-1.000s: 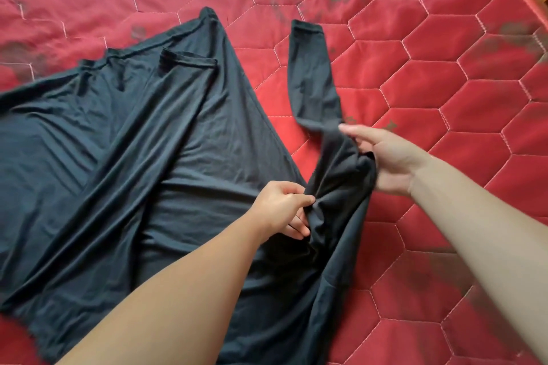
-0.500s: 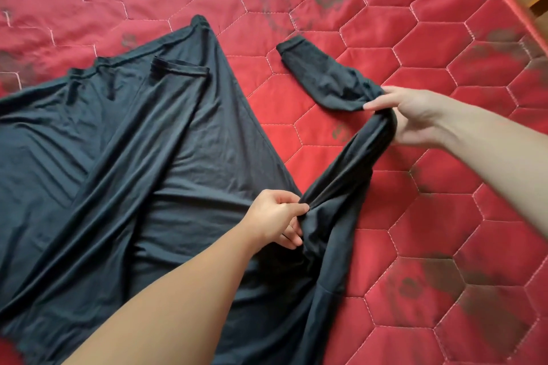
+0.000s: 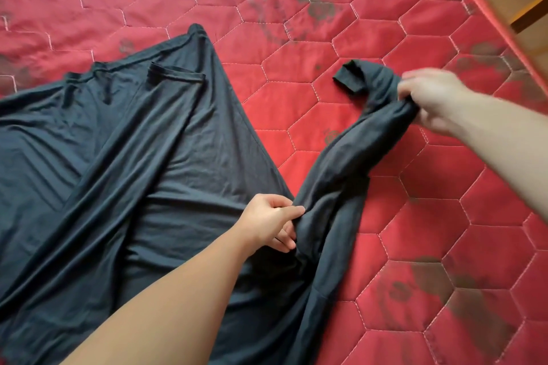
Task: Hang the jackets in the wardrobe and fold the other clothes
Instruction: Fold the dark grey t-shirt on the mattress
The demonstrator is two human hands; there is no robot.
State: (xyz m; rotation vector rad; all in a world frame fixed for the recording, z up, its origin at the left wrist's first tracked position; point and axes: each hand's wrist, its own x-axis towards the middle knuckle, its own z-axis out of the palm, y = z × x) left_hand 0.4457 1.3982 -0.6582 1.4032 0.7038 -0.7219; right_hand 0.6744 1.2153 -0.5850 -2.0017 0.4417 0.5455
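My left hand (image 3: 268, 221) pinches dark garment (image 3: 133, 175) at shoulder; right hand (image 3: 430, 101) grips its sleeve (image 3: 355, 145), stretched between them. Folding barely begun.

The garment (image 3: 124, 175) was plain dark charcoal, and the bed cover (image 3: 444, 216) was red with hexagon quilting and faded grey prints.

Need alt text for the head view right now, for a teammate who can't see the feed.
Two bare hands work a dark garment spread on a red quilted mattress: the right hand grips its long sleeve, pulled out to the right, while the left hand pinches the fabric where the sleeve meets the body.
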